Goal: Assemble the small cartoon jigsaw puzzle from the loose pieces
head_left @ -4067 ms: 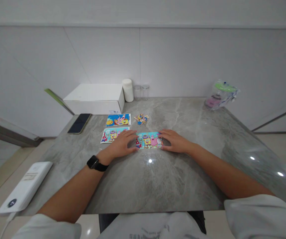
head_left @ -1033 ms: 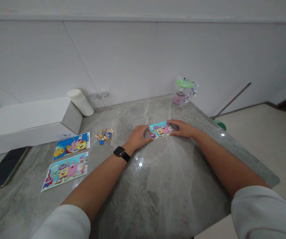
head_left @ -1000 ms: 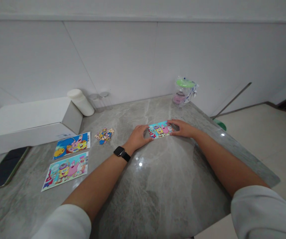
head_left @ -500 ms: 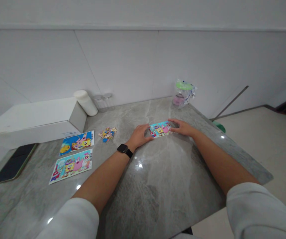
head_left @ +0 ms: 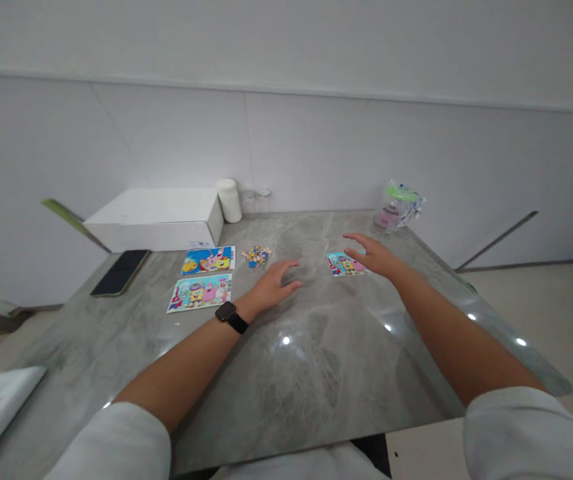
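Observation:
A small cartoon jigsaw puzzle (head_left: 342,265) lies on the grey tabletop, its right part covered by my right hand (head_left: 369,255). That hand is over the puzzle with thumb and fingers apart, gripping nothing. My left hand (head_left: 272,287), with a black watch on its wrist, is held out above the table, fingers spread and nothing in them. Just beyond it is a pile of loose puzzle pieces (head_left: 256,256). Two picture cards lie to the left: a blue cartoon card (head_left: 209,261) and, nearer me, a light turquoise card (head_left: 200,293) with the same figures as the puzzle.
A long white box (head_left: 161,223) stands at the back left, a phone (head_left: 120,273) before it. Beside the box are a white bottle (head_left: 229,201) and two clear glasses (head_left: 263,202). A plastic-wrapped cup with a green lid (head_left: 397,208) stands at the back right.
My left hand has let go of the puzzle's left edge and moved left with its fingers spread. My right hand has loosened above the puzzle. The view has turned left.

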The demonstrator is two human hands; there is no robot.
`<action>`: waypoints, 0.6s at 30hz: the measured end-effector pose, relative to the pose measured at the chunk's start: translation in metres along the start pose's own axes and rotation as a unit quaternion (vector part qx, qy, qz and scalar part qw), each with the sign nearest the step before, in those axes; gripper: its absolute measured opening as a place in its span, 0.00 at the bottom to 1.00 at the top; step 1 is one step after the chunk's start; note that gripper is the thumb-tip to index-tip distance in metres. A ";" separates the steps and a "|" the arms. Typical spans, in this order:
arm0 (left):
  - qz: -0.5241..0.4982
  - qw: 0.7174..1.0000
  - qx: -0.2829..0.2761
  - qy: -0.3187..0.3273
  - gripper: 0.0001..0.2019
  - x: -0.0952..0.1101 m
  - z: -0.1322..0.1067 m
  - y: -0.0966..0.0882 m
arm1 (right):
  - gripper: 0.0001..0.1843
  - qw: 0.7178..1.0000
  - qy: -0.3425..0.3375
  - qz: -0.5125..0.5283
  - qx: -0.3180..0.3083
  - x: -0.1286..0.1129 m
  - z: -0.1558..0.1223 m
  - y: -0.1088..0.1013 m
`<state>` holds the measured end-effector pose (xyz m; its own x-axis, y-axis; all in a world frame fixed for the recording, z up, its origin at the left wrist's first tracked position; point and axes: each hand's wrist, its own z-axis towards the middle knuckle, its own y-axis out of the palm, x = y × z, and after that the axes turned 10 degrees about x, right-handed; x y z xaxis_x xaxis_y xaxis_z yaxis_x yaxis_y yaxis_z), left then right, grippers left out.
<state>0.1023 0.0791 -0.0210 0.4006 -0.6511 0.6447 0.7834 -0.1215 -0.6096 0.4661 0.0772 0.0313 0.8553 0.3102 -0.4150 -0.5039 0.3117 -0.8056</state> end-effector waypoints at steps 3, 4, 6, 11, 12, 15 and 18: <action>0.073 0.997 0.036 0.015 0.21 -0.006 -0.034 -0.052 | 0.29 0.997 -0.071 -0.003 0.013 -0.050 0.009 0.011; 0.099 0.994 0.050 0.014 0.21 -0.010 -0.045 -0.069 | 0.27 0.996 -0.090 0.002 0.018 -0.066 0.011 0.016; 0.148 0.987 0.064 0.009 0.21 -0.019 -0.064 -0.103 | 0.25 0.993 -0.115 0.023 0.023 -0.099 0.013 0.031; 0.219 0.972 0.087 -0.020 0.20 -0.051 -0.105 -0.166 | 0.19 0.983 -0.155 0.094 -0.035 -0.171 0.017 0.090; 0.220 0.971 0.090 -0.022 0.20 -0.057 -0.112 -0.173 | 0.18 0.982 -0.159 0.092 -0.045 -0.184 0.018 0.105; 0.198 0.979 0.041 -0.022 0.19 -0.072 -0.128 -0.185 | 0.17 0.985 -0.153 0.042 -0.066 -0.219 0.028 0.151; 0.190 0.981 0.015 -0.023 0.18 -0.080 -0.134 -0.189 | 0.18 0.986 -0.142 -0.007 -0.082 -0.248 0.045 0.189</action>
<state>-0.1411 0.0538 -0.0195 0.6873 -0.6098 0.3947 0.5868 0.1460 -0.7965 0.1531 0.0997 0.0007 0.7822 0.5536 -0.2857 -0.4455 0.1765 -0.8777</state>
